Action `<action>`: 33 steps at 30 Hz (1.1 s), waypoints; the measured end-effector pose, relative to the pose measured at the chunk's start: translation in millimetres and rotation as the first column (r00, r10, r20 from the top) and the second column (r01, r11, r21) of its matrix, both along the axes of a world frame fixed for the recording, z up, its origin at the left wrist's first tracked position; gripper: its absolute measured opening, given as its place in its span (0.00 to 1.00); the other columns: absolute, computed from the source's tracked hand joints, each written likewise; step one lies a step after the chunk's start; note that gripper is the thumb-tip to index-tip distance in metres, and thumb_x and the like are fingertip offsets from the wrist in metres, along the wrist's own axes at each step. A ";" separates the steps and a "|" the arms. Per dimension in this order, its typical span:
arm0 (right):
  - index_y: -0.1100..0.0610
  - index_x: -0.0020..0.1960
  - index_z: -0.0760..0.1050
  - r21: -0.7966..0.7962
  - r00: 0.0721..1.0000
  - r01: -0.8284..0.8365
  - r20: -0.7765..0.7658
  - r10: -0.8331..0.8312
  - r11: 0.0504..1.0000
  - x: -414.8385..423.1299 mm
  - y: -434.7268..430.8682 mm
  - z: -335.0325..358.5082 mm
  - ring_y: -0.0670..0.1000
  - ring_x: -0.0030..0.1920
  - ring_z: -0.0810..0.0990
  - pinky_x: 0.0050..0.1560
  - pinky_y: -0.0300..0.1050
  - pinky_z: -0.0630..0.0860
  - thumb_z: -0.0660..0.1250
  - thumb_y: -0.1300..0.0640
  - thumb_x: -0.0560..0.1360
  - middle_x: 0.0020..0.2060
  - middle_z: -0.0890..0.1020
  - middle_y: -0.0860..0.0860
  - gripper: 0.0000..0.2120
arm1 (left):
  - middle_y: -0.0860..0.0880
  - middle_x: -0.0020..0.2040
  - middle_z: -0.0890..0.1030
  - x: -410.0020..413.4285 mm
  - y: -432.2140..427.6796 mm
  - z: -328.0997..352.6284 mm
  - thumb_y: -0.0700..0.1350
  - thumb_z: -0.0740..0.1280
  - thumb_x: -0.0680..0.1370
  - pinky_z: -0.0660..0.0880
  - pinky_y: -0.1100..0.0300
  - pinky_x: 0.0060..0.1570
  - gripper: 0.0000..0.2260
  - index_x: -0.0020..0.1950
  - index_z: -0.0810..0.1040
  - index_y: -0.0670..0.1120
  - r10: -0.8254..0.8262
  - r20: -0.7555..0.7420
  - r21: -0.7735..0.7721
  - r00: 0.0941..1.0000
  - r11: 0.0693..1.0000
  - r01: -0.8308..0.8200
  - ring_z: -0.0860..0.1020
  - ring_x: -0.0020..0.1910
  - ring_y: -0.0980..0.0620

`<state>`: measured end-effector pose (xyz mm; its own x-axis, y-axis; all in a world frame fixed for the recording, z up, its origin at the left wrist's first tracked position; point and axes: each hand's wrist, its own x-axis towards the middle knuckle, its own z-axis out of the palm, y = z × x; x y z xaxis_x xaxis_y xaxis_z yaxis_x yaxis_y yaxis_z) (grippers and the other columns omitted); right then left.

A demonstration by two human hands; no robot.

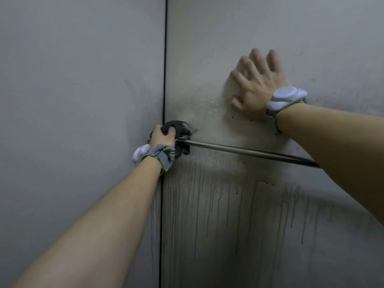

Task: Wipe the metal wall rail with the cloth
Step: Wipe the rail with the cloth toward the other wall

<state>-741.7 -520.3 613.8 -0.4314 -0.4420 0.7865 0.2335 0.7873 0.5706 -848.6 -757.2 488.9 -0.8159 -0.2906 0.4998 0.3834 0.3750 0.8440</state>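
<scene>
A thin metal wall rail runs from a bracket near the wall's vertical seam down to the right, where my right forearm hides its far end. My left hand is shut on a dark grey cloth, bunched up and pressed onto the rail's left end at the bracket. My right hand lies flat on the wall above the rail, fingers spread, holding nothing. Both wrists carry a grey strap with a white device.
The grey wall is stained, with dark drip streaks running down below the rail. A dark vertical seam splits the wall into two panels just left of the rail's bracket.
</scene>
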 end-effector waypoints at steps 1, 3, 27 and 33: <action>0.59 0.67 0.66 -0.011 1.000 -0.006 0.004 0.006 1.000 1.0 -1.2 0.2 0.63 0.74 0.56 0.72 0.66 0.49 0.57 0.41 0.72 0.71 0.64 0.62 0.30 | 0.36 0.55 0.79 -1.9 -3.4 -2.6 0.47 0.56 0.81 0.69 0.54 0.49 0.15 0.56 0.76 0.38 0.007 0.030 0.078 1.000 0.997 -0.009 0.77 0.55 0.39; 0.59 0.67 0.66 -0.018 1.000 -0.005 0.007 0.005 1.000 3.2 -1.0 1.3 0.63 0.74 0.55 0.72 0.66 0.49 0.58 0.41 0.72 0.71 0.63 0.62 0.30 | 0.35 0.62 0.77 -2.9 -9.6 -12.8 0.45 0.54 0.82 0.69 0.55 0.55 0.17 0.60 0.77 0.37 0.008 0.131 0.160 0.991 0.987 -0.029 0.74 0.62 0.38; 0.60 0.65 0.67 -0.010 0.999 -0.024 -0.044 0.024 1.000 8.4 -3.0 -3.3 0.62 0.72 0.60 0.70 0.63 0.53 0.55 0.45 0.73 0.68 0.66 0.62 0.26 | 0.44 0.56 0.80 5.0 40.2 -74.3 0.37 0.73 0.70 0.74 0.65 0.54 0.26 0.66 0.70 0.37 -0.240 -0.057 0.344 0.969 0.907 0.245 0.78 0.55 0.50; 0.61 0.65 0.67 -0.039 1.000 -0.027 -0.017 0.027 0.999 14.1 -7.6 -2.0 0.63 0.73 0.58 0.71 0.64 0.52 0.52 0.43 0.71 0.69 0.65 0.63 0.30 | 0.42 0.51 0.81 5.1 -10.7 -91.6 0.33 0.70 0.72 0.73 0.74 0.39 0.17 0.61 0.77 0.38 -0.200 -0.087 0.225 0.976 0.950 0.215 0.76 0.49 0.51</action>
<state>-727.6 -527.8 611.7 -0.4068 -0.4223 0.8101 0.2211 0.8149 0.5358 -843.4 -767.9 397.3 -0.8399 -0.2321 0.4906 0.4864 0.0789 0.8702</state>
